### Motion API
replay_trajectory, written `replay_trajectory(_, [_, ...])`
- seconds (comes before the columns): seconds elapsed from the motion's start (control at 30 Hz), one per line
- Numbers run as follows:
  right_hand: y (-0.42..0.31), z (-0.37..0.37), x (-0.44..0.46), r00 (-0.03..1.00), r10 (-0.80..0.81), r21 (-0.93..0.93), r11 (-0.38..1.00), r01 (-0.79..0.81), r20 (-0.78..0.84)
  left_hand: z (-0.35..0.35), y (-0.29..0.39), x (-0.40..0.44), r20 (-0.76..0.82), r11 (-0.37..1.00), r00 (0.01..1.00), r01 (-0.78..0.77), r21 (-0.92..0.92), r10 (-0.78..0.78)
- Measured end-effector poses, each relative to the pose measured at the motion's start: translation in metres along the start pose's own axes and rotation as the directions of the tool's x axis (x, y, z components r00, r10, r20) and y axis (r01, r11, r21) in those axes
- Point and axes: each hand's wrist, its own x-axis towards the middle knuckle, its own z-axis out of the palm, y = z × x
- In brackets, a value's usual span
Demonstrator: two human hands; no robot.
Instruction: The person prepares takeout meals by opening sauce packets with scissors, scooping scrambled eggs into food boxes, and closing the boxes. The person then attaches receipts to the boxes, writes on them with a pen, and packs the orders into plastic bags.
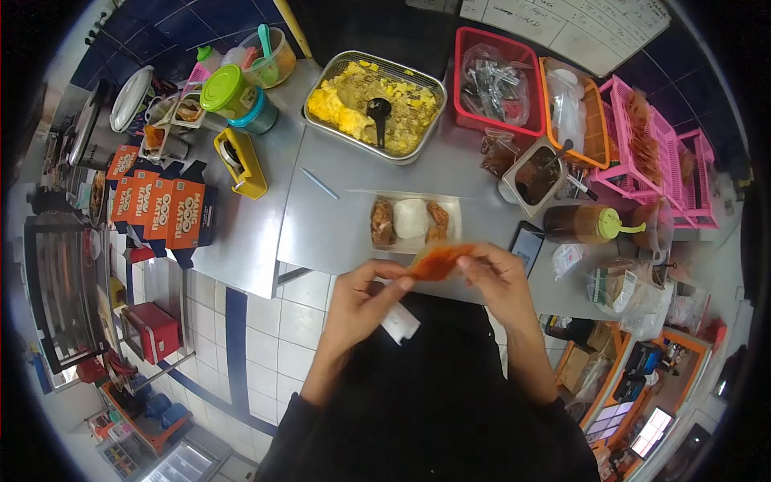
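Between my two hands, a small plastic packet with red-orange contents [438, 263] is held just in front of an open food box. My left hand [363, 299] pinches its left end, and my right hand [495, 279] pinches its right end. Both hands have their fingers closed. The open box [455, 218] lies on the metal table and holds a white mound of rice [411, 218] between two browned fried pieces [383, 222]. A white paper-like item [400, 324] shows below my left hand.
Behind the box stands a metal basket of yellow food [345, 112] with a black scoop. A phone [526, 247], a sauce tray [534, 175] and a sauce bottle [574, 222] are at right. Folded orange boxes [165, 205] and a yellow tape dispenser [241, 163] sit left.
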Motion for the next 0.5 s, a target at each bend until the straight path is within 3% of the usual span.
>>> replay_trajectory(0.07, [0.026, -0.008, 0.012, 0.993, -0.116, -0.325, 0.940, 0.105, -0.015, -0.016, -0.014, 0.001, -0.148, 0.995, 0.988, 0.063, 0.079, -0.051])
replay_trajectory(0.17, [0.071, 0.009, 0.036, 1.000, -0.004, -0.461, 0.887, -0.010, -0.030, -0.069, -0.050, -0.002, -0.275, 0.983, 0.959, 0.113, 0.142, -0.070])
replay_trajectory(0.2, [0.071, 0.018, 0.047, 0.998, 0.026, -0.547, 0.835, -0.057, -0.065, -0.078, -0.049, -0.002, -0.270, 0.981, 0.957, 0.146, 0.124, -0.109])
replay_trajectory(0.3, [0.092, 0.029, 0.062, 0.994, -0.112, -0.832, 0.549, 0.073, 0.013, -0.092, -0.047, -0.002, -0.249, 0.975, 0.951, 0.207, 0.078, -0.182])
replay_trajectory(0.37, [0.097, 0.028, 0.057, 0.931, -0.320, -0.832, 0.553, 0.033, -0.176, -0.094, -0.049, 0.005, -0.230, 0.984, 0.963, 0.162, 0.071, -0.142])
replay_trajectory(0.4, [0.099, 0.027, 0.058, 0.873, -0.415, -0.833, 0.552, 0.019, -0.255, -0.090, -0.050, 0.018, -0.265, 0.998, 0.963, 0.058, 0.024, -0.050])
replay_trajectory(0.5, [0.132, -0.006, 0.064, 0.856, -0.252, -0.751, 0.624, -0.213, -0.452, -0.094, -0.078, 0.042, -0.277, 0.966, 0.961, -0.061, -0.252, -0.012])
